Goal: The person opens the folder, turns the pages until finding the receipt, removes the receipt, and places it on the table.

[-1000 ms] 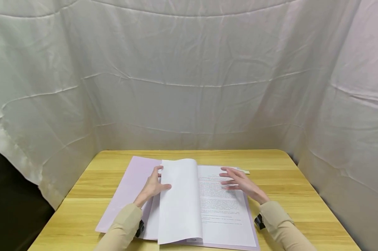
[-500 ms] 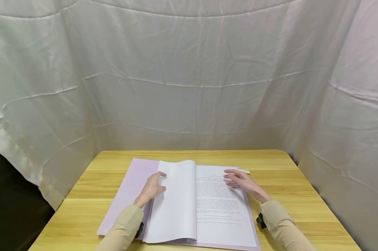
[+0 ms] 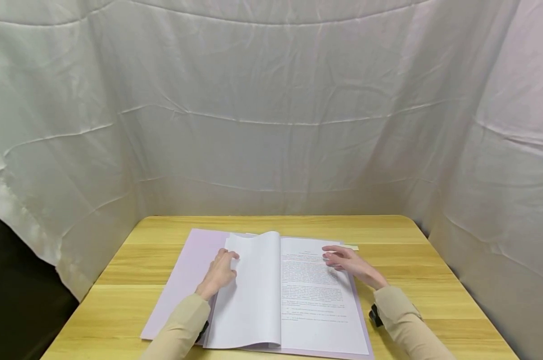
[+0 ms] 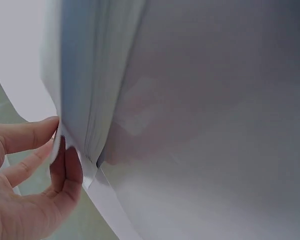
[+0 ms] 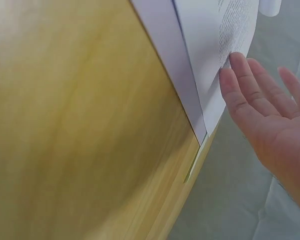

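Observation:
A lilac folder (image 3: 181, 280) lies spread on the table, holding a stack of paper sheets. My left hand (image 3: 219, 272) pinches the outer edge of the turned white sheets (image 3: 253, 295); in the left wrist view its thumb (image 4: 32, 135) and curled fingers meet on the paper's edge. Those sheets bow up at the middle and show a blank side. On the right lies a printed page (image 3: 314, 285) with rows of small text. My right hand (image 3: 354, 262) is over that page's upper right part, with relaxed fingers and nothing held; in the right wrist view the fingertips are right at the page.
The wooden table (image 3: 415, 280) extends past the folder on both sides. A small pale strip (image 3: 350, 247) sticks out by the folder's upper right corner. Grey cloth (image 3: 271, 125) hangs behind and at the sides. A dark area (image 3: 19, 290) shows at the lower left.
The turned sheets have swung left and settled lower, with my left hand turning palm down at their edge. My right hand has shifted slightly right, its fingers closer together.

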### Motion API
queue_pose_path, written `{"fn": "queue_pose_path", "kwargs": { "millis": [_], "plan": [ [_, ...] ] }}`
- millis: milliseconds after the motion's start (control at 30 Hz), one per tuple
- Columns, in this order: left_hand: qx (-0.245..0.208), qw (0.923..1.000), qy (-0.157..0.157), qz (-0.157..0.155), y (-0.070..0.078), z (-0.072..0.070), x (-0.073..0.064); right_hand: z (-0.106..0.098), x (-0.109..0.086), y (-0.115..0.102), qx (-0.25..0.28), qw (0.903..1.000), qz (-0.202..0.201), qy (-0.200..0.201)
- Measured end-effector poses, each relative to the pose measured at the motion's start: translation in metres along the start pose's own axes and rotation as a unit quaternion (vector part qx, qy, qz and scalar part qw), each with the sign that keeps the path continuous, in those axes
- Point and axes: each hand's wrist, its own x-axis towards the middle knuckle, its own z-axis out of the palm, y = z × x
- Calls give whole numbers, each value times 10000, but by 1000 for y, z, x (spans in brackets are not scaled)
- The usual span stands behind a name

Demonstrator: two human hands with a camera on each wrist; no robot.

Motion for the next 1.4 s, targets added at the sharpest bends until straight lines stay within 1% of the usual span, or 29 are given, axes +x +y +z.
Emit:
{"fn": "queue_pose_path", "kwargs": {
  "millis": [67, 200, 267, 333, 400, 433, 500, 533, 633, 700, 800, 933, 1033, 1167, 1300, 1400],
  "plan": [
    [53, 10000, 29, -10, 0, 0, -1, 0, 1, -1, -30, 9999, 55, 99],
    [325, 9995, 23, -37, 1, 2, -2, 0, 5, -1, -381, 9982, 173, 433],
    [457, 9990, 34, 14, 1, 3, -2, -1, 9, 0, -609, 9964, 173, 567],
    [484, 9988, 20, 96, 1, 4, -3, -3, 12, 2, -811, 9942, 147, 695],
    [396, 9989, -56, 224, 2, 5, -3, -6, 16, 3, -1031, 9915, 89, 795],
    [308, 9990, -144, 302, 2, 5, -4, -7, 18, 4, -1110, 9902, 66, 846],
    [44, 9979, -448, 467, 3, 6, -4, -9, 22, 5, -1313, 9866, 22, 973],
    [-91, 9966, -610, 555, 4, 6, -5, -10, 24, 6, -1419, 9846, -5, 1019],
    [-435, 9906, -1112, 662, 5, 6, -6, -12, 31, 6, -1527, 9809, -34, 1203],
    [-555, 9869, -1349, 695, 4, 5, -6, -13, 35, 6, -1653, 9777, -76, 1297],
    [-623, 9828, -1605, 674, 4, 5, -6, -15, 39, 7, -1753, 9741, -106, 1422],
    [-722, 9769, -1945, 507, 4, 5, -6, -17, 43, 8, -1895, 9704, -147, 1491],
    [-715, 9737, -2131, 383, 6, 7, -6, -18, 45, 9, -1928, 9695, -100, 1508],
    [-661, 9714, -2247, 397, 8, 10, -6, -20, 47, 10, -1912, 9697, 18, 1517],
    [-638, 9704, -2289, 431, 10, 11, -6, -21, 48, 9, -1911, 9695, 80, 1535],
    [-567, 9711, -2274, 448, 10, 12, -6, -23, 49, 8, -1926, 9690, 136, 1542]
  ]
}}
